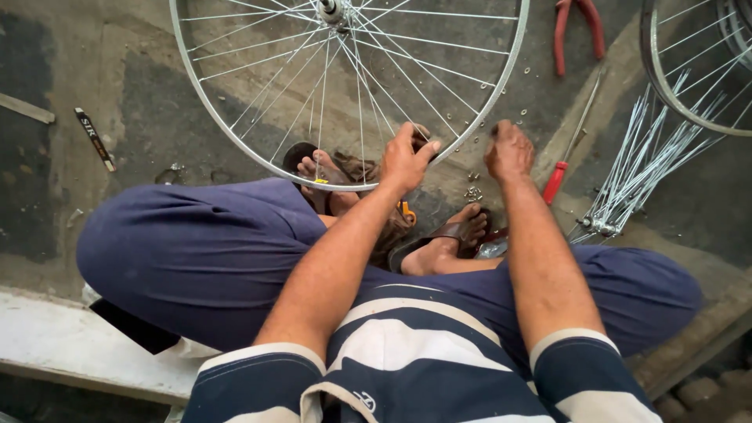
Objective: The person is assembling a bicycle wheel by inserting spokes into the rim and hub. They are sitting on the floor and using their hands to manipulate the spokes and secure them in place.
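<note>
- Silver spoked bicycle wheel rim: lies flat on the grey concrete floor in front of the seated person; its hub sits at the top edge of view, and its near arc passes over the person's sandalled feet.
- Left hand: rests on the near arc of the rim, fingers curled over it and pinched around a small dark part that is too small to identify.
- Right hand: closed into a loose fist just outside the rim, near its lower right arc; whether it grips anything cannot be told.
- Small metal spoke nipples: scattered on the floor between the two hands and along the rim's right side.
- Red-handled screwdriver: lies on the floor just right of the right hand, shaft pointing up and away.
- Bundle of loose silver spokes: fanned out on the floor to the right, well apart from the hands.
- Red-handled pliers: at the top of view, beyond the rim.
- Second wheel rim: partly in view at the upper right corner.
</note>
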